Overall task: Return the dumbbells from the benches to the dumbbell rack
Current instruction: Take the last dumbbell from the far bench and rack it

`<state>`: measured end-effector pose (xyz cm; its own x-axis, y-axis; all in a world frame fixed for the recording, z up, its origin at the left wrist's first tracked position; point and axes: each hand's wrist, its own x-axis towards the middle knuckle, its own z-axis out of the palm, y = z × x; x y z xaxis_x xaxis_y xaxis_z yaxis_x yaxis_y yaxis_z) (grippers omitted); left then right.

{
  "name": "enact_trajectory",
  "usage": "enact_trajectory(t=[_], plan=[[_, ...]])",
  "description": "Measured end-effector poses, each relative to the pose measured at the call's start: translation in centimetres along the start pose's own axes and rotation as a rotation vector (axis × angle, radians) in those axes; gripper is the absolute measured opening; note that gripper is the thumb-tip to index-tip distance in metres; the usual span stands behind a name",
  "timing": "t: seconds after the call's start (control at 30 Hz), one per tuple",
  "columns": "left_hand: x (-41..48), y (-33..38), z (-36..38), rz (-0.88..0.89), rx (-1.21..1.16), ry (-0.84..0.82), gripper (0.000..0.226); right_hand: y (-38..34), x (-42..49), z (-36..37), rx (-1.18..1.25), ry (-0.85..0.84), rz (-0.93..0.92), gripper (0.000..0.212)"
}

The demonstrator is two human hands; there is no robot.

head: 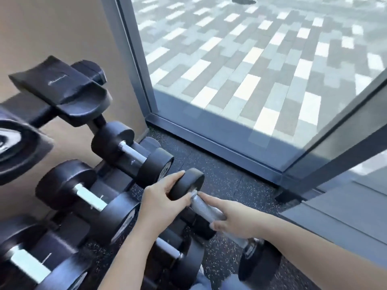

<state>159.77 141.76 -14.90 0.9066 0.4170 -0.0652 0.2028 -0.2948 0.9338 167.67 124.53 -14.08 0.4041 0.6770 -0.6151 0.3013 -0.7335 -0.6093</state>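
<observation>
Both my hands hold one black dumbbell with a knurled silver handle (206, 208), tilted over the right end of the dumbbell rack (113, 183). My left hand (161, 201) cups its far head (187, 186). My right hand (234, 220) wraps the handle. The near head (258, 261) hangs low by my right forearm. On the rack's middle tier lie other black dumbbells (134, 153), (88, 197), (27, 264). Empty black saddles (69, 91) sit on the top tier. A lower dumbbell (169, 251) lies beneath my arms.
A beige wall (62, 28) stands behind the rack. To the right a dark-framed glass wall (240, 59) meets another glass panel (356, 185) at a corner. Speckled black rubber floor (230, 185) lies between rack and glass.
</observation>
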Motion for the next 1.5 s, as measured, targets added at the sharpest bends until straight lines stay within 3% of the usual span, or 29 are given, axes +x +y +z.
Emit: enact_trajectory(t=[0.37,0.6,0.93,1.33,1.5], plan=[[7.5,-0.3,-8.1,-0.008,0.076,0.162,0.044,-7.7,8.9,-3.3,0.036,-0.022,-0.093,0.082],[12.4,0.2,-11.6,0.014,0.107,0.35,0.042,-11.7,14.3,-7.3,0.007,-0.066,-0.221,0.087],[17.5,1.7,-13.8,0.007,0.066,0.572,0.043,-14.7,20.1,-12.6,0.073,-0.046,-0.344,0.082],[14.4,1.1,-13.5,0.052,0.128,0.503,0.039,-14.2,18.1,-10.0,0.197,0.044,-0.311,0.081],[14.7,1.4,-12.2,0.102,0.219,0.613,0.038,-13.7,17.8,-10.4,0.158,-0.014,-0.308,0.081]])
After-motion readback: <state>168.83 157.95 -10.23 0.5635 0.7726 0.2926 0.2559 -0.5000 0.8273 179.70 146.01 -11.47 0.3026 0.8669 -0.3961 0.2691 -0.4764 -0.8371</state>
